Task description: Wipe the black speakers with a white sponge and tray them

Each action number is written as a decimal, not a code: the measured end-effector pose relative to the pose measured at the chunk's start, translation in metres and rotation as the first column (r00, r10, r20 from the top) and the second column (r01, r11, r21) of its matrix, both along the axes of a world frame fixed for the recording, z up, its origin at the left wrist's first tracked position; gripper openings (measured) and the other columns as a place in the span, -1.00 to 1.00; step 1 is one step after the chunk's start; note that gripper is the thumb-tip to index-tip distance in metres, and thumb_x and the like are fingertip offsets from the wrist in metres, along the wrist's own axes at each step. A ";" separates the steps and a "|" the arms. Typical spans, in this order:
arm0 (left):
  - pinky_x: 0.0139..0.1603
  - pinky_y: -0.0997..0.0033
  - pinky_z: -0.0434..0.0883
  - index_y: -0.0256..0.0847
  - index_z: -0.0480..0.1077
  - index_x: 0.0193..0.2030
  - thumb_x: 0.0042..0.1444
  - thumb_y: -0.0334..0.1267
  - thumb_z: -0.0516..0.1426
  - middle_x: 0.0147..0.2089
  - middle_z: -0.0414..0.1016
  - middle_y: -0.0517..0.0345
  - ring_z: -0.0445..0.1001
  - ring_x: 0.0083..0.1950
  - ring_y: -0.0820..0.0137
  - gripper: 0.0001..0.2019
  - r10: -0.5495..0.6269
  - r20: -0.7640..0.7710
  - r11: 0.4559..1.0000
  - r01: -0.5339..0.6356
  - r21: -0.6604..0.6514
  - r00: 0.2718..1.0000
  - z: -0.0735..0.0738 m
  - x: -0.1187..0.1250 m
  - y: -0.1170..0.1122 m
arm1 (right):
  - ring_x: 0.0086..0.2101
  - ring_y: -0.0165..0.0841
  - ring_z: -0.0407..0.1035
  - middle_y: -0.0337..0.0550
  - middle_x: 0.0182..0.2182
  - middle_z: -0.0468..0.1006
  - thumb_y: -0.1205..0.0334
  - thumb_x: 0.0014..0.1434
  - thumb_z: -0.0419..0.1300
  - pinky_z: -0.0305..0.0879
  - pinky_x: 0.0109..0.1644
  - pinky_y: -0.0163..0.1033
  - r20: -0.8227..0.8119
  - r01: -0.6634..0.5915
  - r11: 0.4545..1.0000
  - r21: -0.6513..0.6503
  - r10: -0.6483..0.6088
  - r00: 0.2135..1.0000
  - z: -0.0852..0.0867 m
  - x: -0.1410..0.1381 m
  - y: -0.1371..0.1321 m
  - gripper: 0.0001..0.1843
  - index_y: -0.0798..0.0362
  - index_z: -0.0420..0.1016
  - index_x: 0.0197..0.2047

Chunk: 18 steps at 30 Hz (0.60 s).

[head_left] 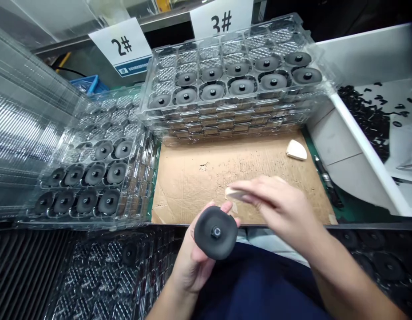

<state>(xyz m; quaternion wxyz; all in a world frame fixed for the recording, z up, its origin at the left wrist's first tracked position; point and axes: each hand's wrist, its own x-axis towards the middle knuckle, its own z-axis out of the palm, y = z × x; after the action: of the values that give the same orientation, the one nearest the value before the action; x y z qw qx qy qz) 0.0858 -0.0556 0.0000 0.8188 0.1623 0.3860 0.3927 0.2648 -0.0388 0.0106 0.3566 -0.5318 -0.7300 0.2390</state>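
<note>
The head-worn camera looks forward and down from above the person's lap, close over the left hand and the black rounded disc it holds. The right hand appears just beside that grip; beyond it, the view reaches across a cardboard sheet to stacked clear trays.

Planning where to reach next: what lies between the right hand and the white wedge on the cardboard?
In the head view, only the brown cardboard sheet lies between the right hand and the white wedge.
</note>
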 end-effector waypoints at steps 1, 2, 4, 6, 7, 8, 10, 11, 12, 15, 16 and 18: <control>0.22 0.10 0.23 -0.02 0.44 0.00 -0.40 -0.02 0.41 0.12 0.46 0.08 0.46 0.07 0.12 -0.30 0.013 0.028 1.000 -0.013 0.017 1.000 -0.001 -0.002 0.000 | -0.27 -0.38 0.40 -0.19 -0.27 0.56 0.36 0.29 -0.01 0.22 -0.22 -0.24 0.022 0.061 0.995 -0.078 -0.060 0.998 -0.015 0.007 -0.002 -0.70 -0.02 0.47 -0.02; 0.23 0.12 0.23 0.02 0.43 -0.01 -0.36 -0.03 0.40 0.12 0.45 0.11 0.47 0.06 0.16 -0.35 0.018 0.050 0.999 -0.020 0.031 0.999 -0.002 -0.003 0.000 | -0.25 -0.36 0.42 -0.18 -0.25 0.56 0.34 0.28 0.02 0.24 -0.21 -0.24 0.036 0.092 0.985 -0.143 -0.087 0.996 -0.031 0.011 -0.006 -0.71 -0.03 0.47 -0.01; 0.23 0.19 0.23 0.05 0.43 -0.01 -0.30 -0.04 0.38 0.11 0.46 0.14 0.46 0.08 0.21 -0.40 0.012 0.068 0.999 -0.016 0.049 0.998 -0.007 -0.005 -0.001 | -0.26 -0.34 0.44 -0.16 -0.25 0.58 0.32 0.27 0.03 0.30 -0.23 -0.23 0.034 0.073 0.968 -0.238 -0.067 0.997 -0.062 0.015 -0.018 -0.71 -0.04 0.49 -0.02; 0.20 0.25 0.26 0.05 0.42 0.00 -0.28 -0.03 0.37 0.09 0.48 0.15 0.45 0.09 0.23 -0.40 0.013 0.092 0.998 -0.019 0.062 0.996 -0.012 -0.005 -0.001 | -0.29 -0.32 0.47 -0.17 -0.29 0.60 0.32 0.25 0.04 0.34 -0.25 -0.22 0.019 0.042 0.957 -0.288 -0.038 0.999 -0.082 0.014 -0.029 -0.73 -0.02 0.53 -0.08; 0.19 0.27 0.28 0.05 0.42 0.01 -0.28 -0.04 0.37 0.09 0.48 0.16 0.45 0.09 0.24 -0.39 0.018 0.108 0.997 -0.025 0.069 0.994 -0.015 -0.004 -0.002 | -0.31 -0.33 0.47 -0.17 -0.31 0.60 0.31 0.24 0.05 0.36 -0.26 -0.22 0.012 0.043 0.953 -0.299 -0.041 0.999 -0.084 0.013 -0.033 -0.74 -0.01 0.54 -0.11; 0.18 0.27 0.29 0.05 0.42 0.01 -0.28 -0.04 0.37 0.09 0.48 0.16 0.46 0.08 0.24 -0.39 0.020 0.122 0.997 -0.029 0.076 0.992 -0.017 -0.002 -0.002 | -0.34 -0.34 0.47 -0.17 -0.33 0.60 0.29 0.25 0.05 0.37 -0.29 -0.24 0.010 0.056 0.950 -0.308 -0.055 0.998 -0.081 0.012 -0.035 -0.74 0.00 0.54 -0.10; 0.17 0.23 0.31 0.06 0.41 0.02 -0.30 -0.05 0.38 0.10 0.48 0.15 0.48 0.06 0.22 -0.37 0.015 0.132 0.996 -0.026 0.082 0.991 -0.018 0.002 -0.003 | -0.38 -0.36 0.46 -0.15 -0.31 0.59 0.23 0.28 0.04 0.37 -0.36 -0.28 -0.011 0.126 0.948 -0.292 -0.135 0.991 -0.059 0.008 -0.033 -0.72 0.01 0.50 -0.04; 0.17 0.21 0.31 0.06 0.41 0.02 -0.32 -0.05 0.39 0.10 0.47 0.14 0.48 0.05 0.21 -0.35 0.017 0.118 0.997 -0.026 0.078 0.993 -0.017 0.004 -0.003 | -0.38 -0.37 0.45 -0.14 -0.29 0.58 0.21 0.29 0.03 0.35 -0.39 -0.29 -0.028 0.170 0.950 -0.261 -0.184 0.983 -0.042 0.005 -0.030 -0.71 0.01 0.47 0.00; 0.17 0.21 0.30 0.05 0.40 0.03 -0.34 -0.05 0.40 0.10 0.47 0.14 0.47 0.06 0.20 -0.33 0.021 0.093 0.997 -0.027 0.069 0.995 -0.015 0.006 -0.003 | -0.35 -0.36 0.46 -0.12 -0.24 0.58 0.21 0.28 0.04 0.35 -0.38 -0.29 -0.065 0.224 0.953 -0.202 -0.241 0.968 -0.023 0.001 -0.027 -0.72 0.01 0.46 0.00; 0.19 0.30 0.29 -0.02 0.41 0.03 -0.31 -0.07 0.40 0.08 0.48 0.12 0.41 0.12 0.20 -0.35 0.034 0.036 0.999 -0.035 0.033 0.999 -0.008 0.010 -0.003 | -0.28 -0.33 0.44 -0.07 -0.21 0.58 0.35 0.27 0.03 0.36 -0.23 -0.23 -0.125 0.141 0.984 0.109 -0.127 0.984 0.022 -0.018 -0.023 -0.72 0.12 0.42 0.01; 0.18 0.33 0.29 -0.04 0.43 0.01 -0.27 -0.09 0.39 0.07 0.49 0.12 0.41 0.13 0.22 -0.40 0.040 0.032 0.999 -0.041 0.026 0.999 -0.006 0.010 -0.003 | -0.31 -0.33 0.43 -0.05 -0.26 0.58 0.38 0.26 0.01 0.35 -0.23 -0.21 -0.137 0.071 0.984 0.165 -0.048 0.989 0.030 -0.024 -0.023 -0.72 0.18 0.42 0.00; 0.15 0.34 0.33 -0.02 0.45 -0.04 -0.23 -0.18 0.38 0.03 0.51 0.17 0.45 0.08 0.25 -0.48 0.066 0.037 0.997 -0.067 0.030 0.997 -0.004 0.009 -0.002 | -0.37 -0.34 0.41 -0.08 -0.34 0.57 0.42 0.26 -0.02 0.33 -0.25 -0.22 -0.140 -0.076 0.986 0.145 0.097 0.985 0.035 -0.034 -0.024 -0.72 0.22 0.44 -0.05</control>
<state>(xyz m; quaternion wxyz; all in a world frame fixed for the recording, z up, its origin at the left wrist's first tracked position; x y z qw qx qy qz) 0.0948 -0.0579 -0.0039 0.8094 0.1548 0.3702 0.4287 0.2312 -0.0626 0.0457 0.4349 -0.4544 -0.7391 0.2411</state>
